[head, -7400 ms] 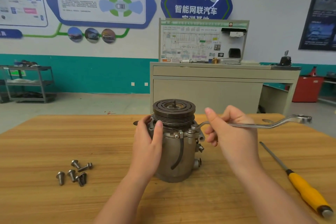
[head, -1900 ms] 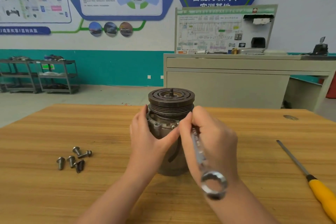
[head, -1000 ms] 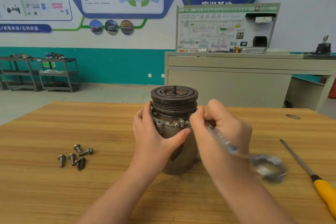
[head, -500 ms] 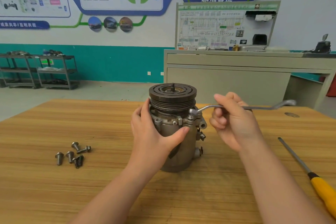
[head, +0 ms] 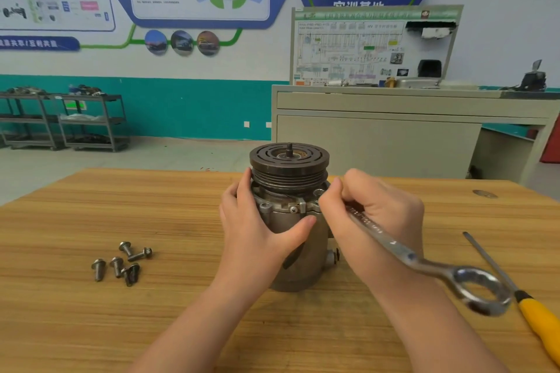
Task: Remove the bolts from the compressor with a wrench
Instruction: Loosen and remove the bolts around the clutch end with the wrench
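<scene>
A grey metal compressor (head: 291, 215) with a dark grooved pulley on top stands upright in the middle of the wooden table (head: 91, 327). My left hand (head: 257, 236) grips its left and front side, thumb across the body. My right hand (head: 375, 221) holds a steel ring wrench (head: 424, 263) by the shaft, fingertips at the compressor's right flange. The wrench's far end is hidden behind my fingers; its free ring end points toward the near right. Several loose bolts (head: 121, 262) lie on the table to the left.
A screwdriver with a yellow handle (head: 539, 321) lies at the table's right edge, just past the wrench's ring. A beige cabinet (head: 394, 136) with a wiring board stands behind the table. Grey shelf carts (head: 63, 121) stand at the far left wall.
The wrench has swung from pointing out to the right, level with the flange, round toward me; its ring end now points to the near right. My left hand kept its hold on the compressor.
</scene>
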Tool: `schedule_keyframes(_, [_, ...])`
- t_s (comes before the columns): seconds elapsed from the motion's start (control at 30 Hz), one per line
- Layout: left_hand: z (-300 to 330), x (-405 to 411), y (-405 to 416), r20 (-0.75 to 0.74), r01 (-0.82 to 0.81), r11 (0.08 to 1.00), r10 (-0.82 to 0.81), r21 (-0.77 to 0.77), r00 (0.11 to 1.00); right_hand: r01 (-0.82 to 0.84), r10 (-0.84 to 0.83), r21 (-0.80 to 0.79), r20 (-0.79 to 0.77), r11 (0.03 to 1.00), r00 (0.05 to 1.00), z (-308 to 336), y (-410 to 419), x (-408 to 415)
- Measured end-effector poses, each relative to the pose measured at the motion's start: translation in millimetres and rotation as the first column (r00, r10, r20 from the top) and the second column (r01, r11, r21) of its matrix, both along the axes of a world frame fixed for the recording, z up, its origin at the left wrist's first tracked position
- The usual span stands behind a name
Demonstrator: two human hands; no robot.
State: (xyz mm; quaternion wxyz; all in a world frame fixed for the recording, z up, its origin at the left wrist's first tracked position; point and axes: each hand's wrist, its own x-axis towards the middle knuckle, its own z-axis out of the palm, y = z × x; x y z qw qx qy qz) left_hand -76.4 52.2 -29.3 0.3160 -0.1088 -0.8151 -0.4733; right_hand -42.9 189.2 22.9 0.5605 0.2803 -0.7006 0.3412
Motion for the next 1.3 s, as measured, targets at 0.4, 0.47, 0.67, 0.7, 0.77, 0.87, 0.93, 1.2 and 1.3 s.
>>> schedule_keyframes(0.4, [15,0,1,0.116,-0.011,0.993,-0.003,0.119,0.993,0.276,-0.314,0.171,0.268,0.946,0.911,-8,-47,21])
schedule_keyframes(0.47, [17,-1,0,0.147,-0.001,0.994,-0.016,0.113,0.989,0.282,-0.336,0.200,0.340,0.938,0.878,4,-54,24])
schedule_keyframes(0.67, [23,3,4,0.160,0.051,0.981,-0.081,0.185,0.984,0.347,-0.353,0.091,0.403,0.934,0.844,23,-46,14])
schedule_keyframes(0.7, [22,-3,4,0.177,0.072,0.980,-0.105,0.186,0.978,0.352,-0.357,0.090,0.394,0.932,0.847,21,-48,15])
schedule_keyframes(0.77, [23,-9,2,0.213,0.032,0.991,-0.059,0.128,0.975,0.349,-0.357,0.089,0.359,0.933,0.862,12,-52,20])
schedule_keyframes(0.87, [19,-3,4,0.166,-0.010,0.999,0.002,0.048,0.986,0.299,-0.281,-0.009,0.318,0.954,0.906,0,-45,21])
schedule_keyframes(0.93, [12,5,3,0.057,-0.019,0.999,0.017,0.027,0.998,0.202,-0.144,-0.154,0.324,0.967,0.935,-6,-31,20])
schedule_keyframes(1.2, [-4,-6,1,-0.066,-0.019,0.999,0.021,0.030,0.998,-0.218,0.895,-0.873,0.395,0.435,0.207,4,51,-22])
schedule_keyframes(1.3, [-5,-7,0,-0.081,-0.008,1.000,0.010,0.030,0.997,-0.137,0.932,-0.922,0.358,0.362,0.056,8,49,-40])
